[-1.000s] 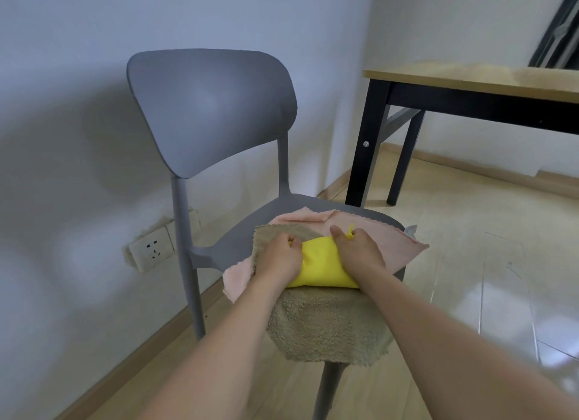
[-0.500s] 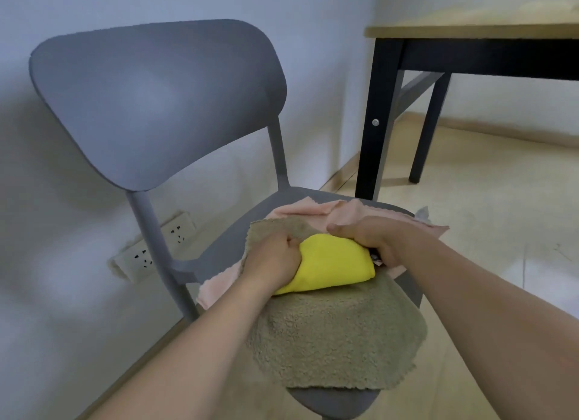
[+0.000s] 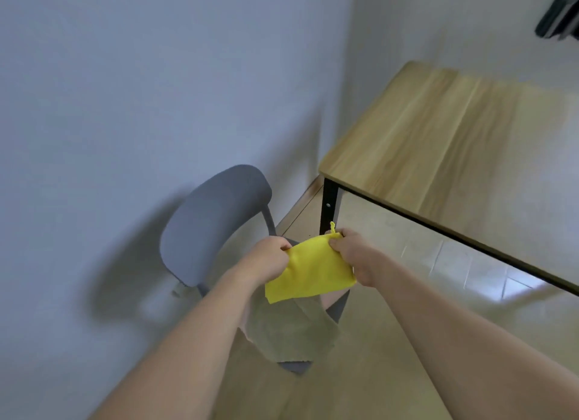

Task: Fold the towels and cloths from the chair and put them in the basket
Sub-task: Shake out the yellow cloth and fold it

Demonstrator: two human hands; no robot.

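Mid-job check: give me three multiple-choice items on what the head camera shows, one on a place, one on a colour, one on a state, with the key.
1. Where is the olive towel?
A. on the table
B. draped over the chair seat
C. on the floor

2. What colour is the cloth held in the hands?
A. yellow
B. blue
C. white

3. How is that cloth held?
A. by one hand only
B. lying free on the seat
C. pinched by both hands, off the chair

Key: 1 B, it hangs over the front of the grey chair. 2 A, the yellow cloth is plainly yellow. 3 C, the left hand and right hand each grip an upper corner.
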